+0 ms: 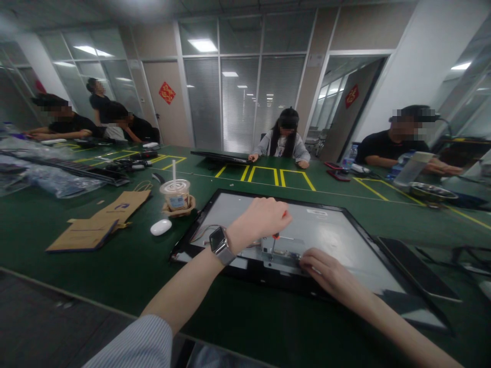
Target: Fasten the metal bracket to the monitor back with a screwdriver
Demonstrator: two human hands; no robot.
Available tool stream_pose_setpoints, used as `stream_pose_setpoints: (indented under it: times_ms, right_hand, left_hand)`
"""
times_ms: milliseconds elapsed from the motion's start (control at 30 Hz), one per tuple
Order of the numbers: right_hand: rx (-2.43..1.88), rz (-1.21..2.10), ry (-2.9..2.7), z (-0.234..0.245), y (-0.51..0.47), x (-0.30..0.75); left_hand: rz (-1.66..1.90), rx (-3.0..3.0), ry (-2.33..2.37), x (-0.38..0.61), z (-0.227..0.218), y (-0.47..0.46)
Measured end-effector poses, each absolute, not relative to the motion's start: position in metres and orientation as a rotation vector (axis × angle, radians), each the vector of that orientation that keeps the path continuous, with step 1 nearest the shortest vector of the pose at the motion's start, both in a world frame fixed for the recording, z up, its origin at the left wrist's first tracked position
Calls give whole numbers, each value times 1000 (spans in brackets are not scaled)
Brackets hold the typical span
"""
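My left hand (266,214), with a watch (218,241) on the wrist, is closed around a screwdriver (273,245). Bits of its red handle show, and its thin shaft points down to a metal bracket (267,258) on the panel's near side. At the bracket's right end, the fingers of my right hand (320,263) are pressed together; whatever they pinch is hidden. Both hands are over a flat display panel (330,240) with a grey back and black frame, lying on the green table (126,271). Thin wires (201,232) run along the panel's left part.
Left of the panel are a drink cup (177,197) in a cardboard holder, a white mouse (161,227) and brown paper bags (115,209). A dark slab (418,266) lies at the right. Opposite, a person (286,138) sits by another panel (220,157); other people sit further along.
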State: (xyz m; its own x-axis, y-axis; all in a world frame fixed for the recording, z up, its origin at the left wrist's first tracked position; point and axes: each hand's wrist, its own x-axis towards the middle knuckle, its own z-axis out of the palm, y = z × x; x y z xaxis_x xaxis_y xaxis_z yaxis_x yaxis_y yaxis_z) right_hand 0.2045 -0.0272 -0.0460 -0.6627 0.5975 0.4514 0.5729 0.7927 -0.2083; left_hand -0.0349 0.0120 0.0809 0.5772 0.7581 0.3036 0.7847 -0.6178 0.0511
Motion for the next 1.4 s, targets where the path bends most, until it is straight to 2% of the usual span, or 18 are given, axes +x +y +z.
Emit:
stream_pose_setpoints:
  times_ms: [400, 1000, 1400]
  right_hand:
    - [-766, -15, -2452, -47, -24, 208]
    - [-895, -154, -2484, -46, -18, 203]
    - [-927, 61, -2452, -55, -15, 210]
  left_hand:
    - [-442, -2720, -1359, -35, 84, 10]
    - [-456, -2720, -1363, -34, 85, 9]
    - [-442, -2737, -1354, -35, 86, 8]
